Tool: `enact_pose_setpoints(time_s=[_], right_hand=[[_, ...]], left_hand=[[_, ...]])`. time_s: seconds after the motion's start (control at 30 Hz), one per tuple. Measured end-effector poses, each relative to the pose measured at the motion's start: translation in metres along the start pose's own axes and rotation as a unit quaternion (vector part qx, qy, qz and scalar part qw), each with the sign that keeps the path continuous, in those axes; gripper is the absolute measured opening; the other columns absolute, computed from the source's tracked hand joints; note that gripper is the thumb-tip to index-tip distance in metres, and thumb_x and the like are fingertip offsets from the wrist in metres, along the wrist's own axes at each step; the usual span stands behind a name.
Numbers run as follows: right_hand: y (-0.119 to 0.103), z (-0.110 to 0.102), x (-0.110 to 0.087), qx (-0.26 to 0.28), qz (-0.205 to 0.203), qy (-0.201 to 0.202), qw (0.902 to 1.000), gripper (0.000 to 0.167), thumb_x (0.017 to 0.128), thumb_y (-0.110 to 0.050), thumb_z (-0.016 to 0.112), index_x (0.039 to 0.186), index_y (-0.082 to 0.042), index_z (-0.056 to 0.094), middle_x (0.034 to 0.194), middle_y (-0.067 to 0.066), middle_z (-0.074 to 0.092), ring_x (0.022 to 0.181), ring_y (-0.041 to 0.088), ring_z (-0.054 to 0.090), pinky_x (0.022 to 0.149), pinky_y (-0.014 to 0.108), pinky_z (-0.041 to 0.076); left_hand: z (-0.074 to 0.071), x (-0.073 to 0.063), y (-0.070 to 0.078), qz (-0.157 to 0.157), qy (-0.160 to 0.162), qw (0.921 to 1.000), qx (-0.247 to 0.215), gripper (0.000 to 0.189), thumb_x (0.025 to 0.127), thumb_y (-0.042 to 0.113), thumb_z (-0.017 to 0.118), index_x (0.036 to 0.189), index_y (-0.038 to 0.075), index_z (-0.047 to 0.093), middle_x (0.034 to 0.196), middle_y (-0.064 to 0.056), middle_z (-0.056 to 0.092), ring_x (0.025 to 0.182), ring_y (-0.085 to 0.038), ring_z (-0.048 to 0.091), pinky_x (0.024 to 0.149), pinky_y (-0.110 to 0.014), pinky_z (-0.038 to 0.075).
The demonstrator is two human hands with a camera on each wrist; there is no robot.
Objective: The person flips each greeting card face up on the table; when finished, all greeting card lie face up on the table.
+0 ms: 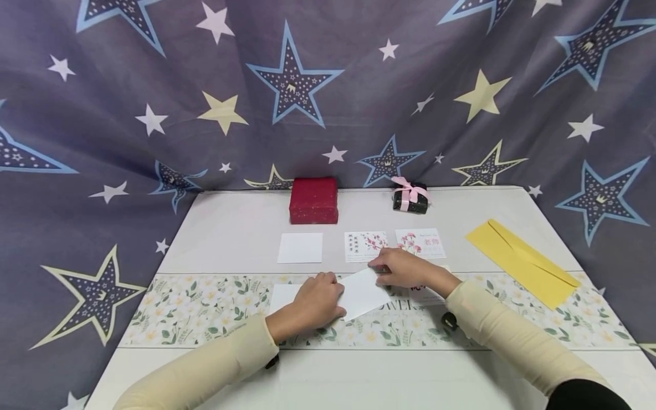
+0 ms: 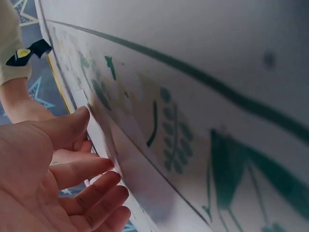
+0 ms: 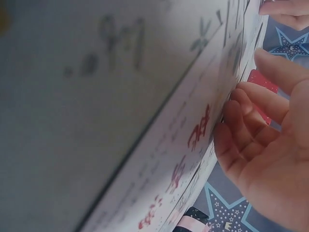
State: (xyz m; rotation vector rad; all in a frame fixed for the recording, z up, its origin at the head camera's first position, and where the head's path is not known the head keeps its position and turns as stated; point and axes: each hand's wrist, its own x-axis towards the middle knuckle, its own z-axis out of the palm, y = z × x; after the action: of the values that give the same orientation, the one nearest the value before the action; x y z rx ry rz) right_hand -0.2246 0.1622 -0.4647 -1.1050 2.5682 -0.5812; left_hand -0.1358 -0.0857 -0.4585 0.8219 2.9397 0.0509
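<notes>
A blank white card (image 1: 365, 293) lies at a slant between my two hands over the table's floral band. My left hand (image 1: 314, 302) holds its left edge, thumb nearer me; in the left wrist view the thumb and loosely bent fingers (image 2: 104, 168) meet the card's edge. With thumb and index finger my right hand (image 1: 402, 267) pinches its upper right corner. Another white card (image 1: 283, 295) is partly covered by my left hand. Beneath my right wrist lies a printed card (image 1: 426, 296), partly hidden; red lettering shows on a card (image 3: 198, 128) in the right wrist view.
Behind my hands lie a white card (image 1: 300, 248), a blossom-printed card (image 1: 361, 246) and a pink-flower card (image 1: 430, 244). A red box (image 1: 314, 201) and a black box (image 1: 417, 202) with pink ribbon stand farther back. A yellow envelope (image 1: 523, 262) lies at the right.
</notes>
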Motion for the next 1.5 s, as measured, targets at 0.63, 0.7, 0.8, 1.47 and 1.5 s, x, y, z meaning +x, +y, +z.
enact_pose_setpoints(time_s=[0.63,0.7,0.8,1.47,1.5], right_hand=[[0.004,-0.001,0.003,0.074,0.043,0.021,0.9961,0.021,0.091,-0.014,0.074,0.111,-0.011,0.069,0.083,-0.008,0.066,0.073,0.005,0.056,0.073,0.025,0.048],[0.004,0.0,0.003,0.092,0.047,0.022,0.9944,0.021,0.091,-0.013,0.074,0.11,-0.011,0.066,0.082,-0.008,0.067,0.072,0.005,0.057,0.073,0.024,0.048],[0.002,0.0,0.004,0.101,0.05,0.022,0.9934,0.021,0.091,-0.011,0.074,0.11,-0.01,0.064,0.082,-0.008,0.067,0.072,0.006,0.057,0.073,0.024,0.048],[0.002,-0.011,-0.015,0.142,0.034,0.075,0.9864,0.02,0.093,-0.011,0.073,0.105,-0.012,0.058,0.079,-0.007,0.065,0.068,0.008,0.052,0.069,0.027,0.046],[0.002,-0.012,-0.016,0.146,0.034,0.079,0.9855,0.02,0.092,-0.01,0.073,0.105,-0.012,0.058,0.08,-0.006,0.065,0.069,0.008,0.053,0.069,0.026,0.047]], left_hand=[[0.007,0.001,-0.005,-0.016,0.026,0.9956,-0.089,0.05,0.082,0.041,0.084,0.12,0.01,0.074,0.112,-0.008,0.065,0.096,-0.021,0.059,0.081,-0.037,0.052],[0.007,0.001,-0.004,-0.019,0.026,0.9952,-0.092,0.05,0.082,0.041,0.084,0.12,0.009,0.073,0.112,-0.009,0.064,0.097,-0.022,0.058,0.082,-0.037,0.052],[0.008,0.001,-0.004,-0.023,0.026,0.9948,-0.096,0.052,0.082,0.041,0.085,0.12,0.008,0.071,0.113,-0.009,0.063,0.097,-0.022,0.058,0.082,-0.038,0.052],[-0.005,0.013,-0.023,-0.1,-0.016,0.9761,-0.192,0.071,0.089,0.038,0.078,0.146,0.006,0.05,0.127,-0.013,0.066,0.119,-0.03,0.062,0.102,-0.046,0.051],[-0.005,0.014,-0.024,-0.096,-0.014,0.976,-0.195,0.067,0.089,0.037,0.078,0.144,0.008,0.052,0.12,-0.01,0.068,0.111,-0.028,0.064,0.096,-0.044,0.053]])
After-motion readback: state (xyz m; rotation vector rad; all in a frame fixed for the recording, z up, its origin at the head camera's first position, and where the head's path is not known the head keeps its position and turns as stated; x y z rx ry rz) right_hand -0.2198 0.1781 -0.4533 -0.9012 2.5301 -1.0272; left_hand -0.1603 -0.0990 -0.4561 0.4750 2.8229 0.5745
